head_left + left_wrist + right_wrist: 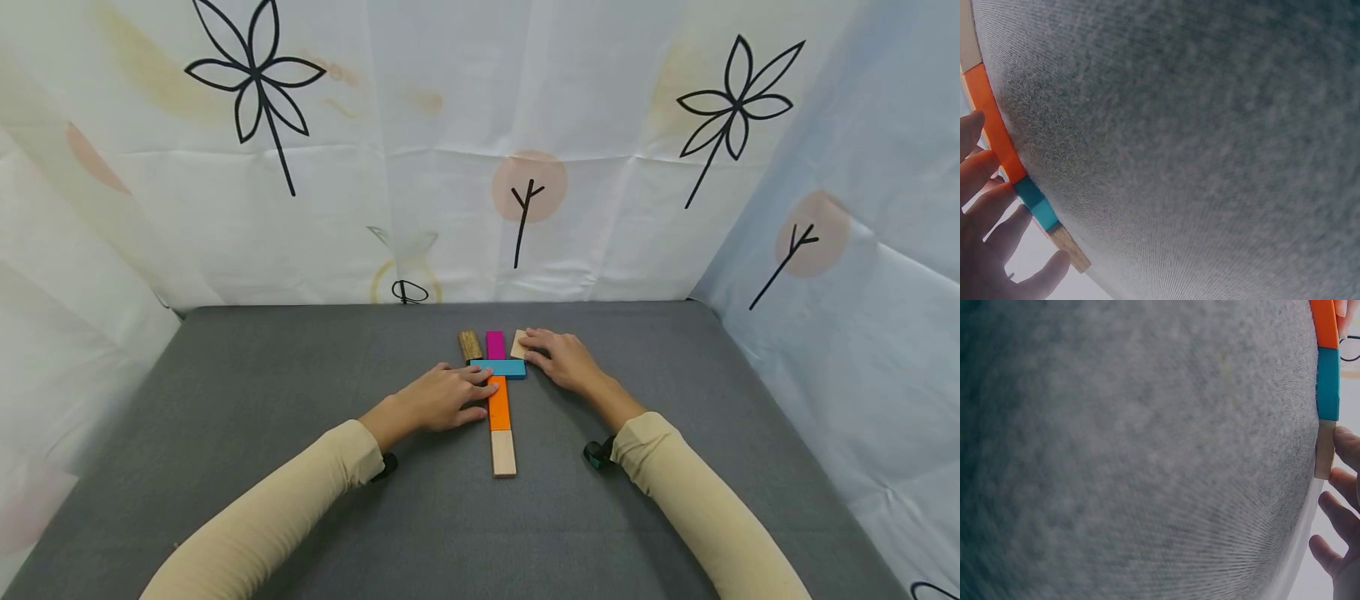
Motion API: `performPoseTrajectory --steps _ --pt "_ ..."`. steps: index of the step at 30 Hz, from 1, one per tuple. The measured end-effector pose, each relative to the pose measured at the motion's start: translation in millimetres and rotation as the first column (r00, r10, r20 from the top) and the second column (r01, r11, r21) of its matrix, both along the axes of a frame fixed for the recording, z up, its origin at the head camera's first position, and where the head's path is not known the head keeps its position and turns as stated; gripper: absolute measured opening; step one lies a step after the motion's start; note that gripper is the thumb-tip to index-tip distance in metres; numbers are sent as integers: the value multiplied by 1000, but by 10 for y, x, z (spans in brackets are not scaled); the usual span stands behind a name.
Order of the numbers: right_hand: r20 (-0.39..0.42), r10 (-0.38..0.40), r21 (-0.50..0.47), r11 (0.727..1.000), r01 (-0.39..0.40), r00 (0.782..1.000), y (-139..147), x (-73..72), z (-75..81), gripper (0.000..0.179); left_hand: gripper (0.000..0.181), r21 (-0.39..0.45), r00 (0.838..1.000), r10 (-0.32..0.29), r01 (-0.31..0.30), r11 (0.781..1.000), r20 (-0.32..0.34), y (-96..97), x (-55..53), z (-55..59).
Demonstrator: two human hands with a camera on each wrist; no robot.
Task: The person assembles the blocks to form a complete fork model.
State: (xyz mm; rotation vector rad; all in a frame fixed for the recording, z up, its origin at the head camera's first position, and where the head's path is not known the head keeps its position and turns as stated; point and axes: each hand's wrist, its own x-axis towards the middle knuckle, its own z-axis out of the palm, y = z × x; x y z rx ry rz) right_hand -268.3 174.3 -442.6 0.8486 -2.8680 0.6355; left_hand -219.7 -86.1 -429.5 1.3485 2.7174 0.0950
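In the head view, flat toy blocks lie together on the grey cloth. A blue block (507, 369) crosses between a magenta block (496, 345) above and an orange block (498, 408) below. A pale wooden block (503, 454) continues the column downward. My left hand (447, 398) has its fingers stretched out, fingertips resting on the blue and orange blocks. At the upper left sits a brown bark-textured block (469, 344). My right hand (566, 360) touches a second pale wooden block (519, 344) with thumb and fingertips, its other fingers spread in the right wrist view.
The grey cloth-covered table (300, 358) spreads around the blocks on every side. A white printed curtain (450, 125) stands behind its back edge and along both sides. Dark wrist devices are on both forearms, such as the right wrist device (597, 454).
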Motion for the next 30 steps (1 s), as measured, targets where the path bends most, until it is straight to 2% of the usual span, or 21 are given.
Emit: performPoseTrajectory --steps 21,25,30 --pt "7 19 13 1000 -20 1000 9 26 18 36 50 -5 1000 3 -3 1000 -18 34 0 -30" --pt "1 3 34 999 -3 1000 16 26 11 36 50 17 1000 15 -15 1000 -1 37 1 -28" --pt "-47 -36 60 997 38 998 80 31 30 42 50 55 999 34 -36 998 26 29 3 -14"
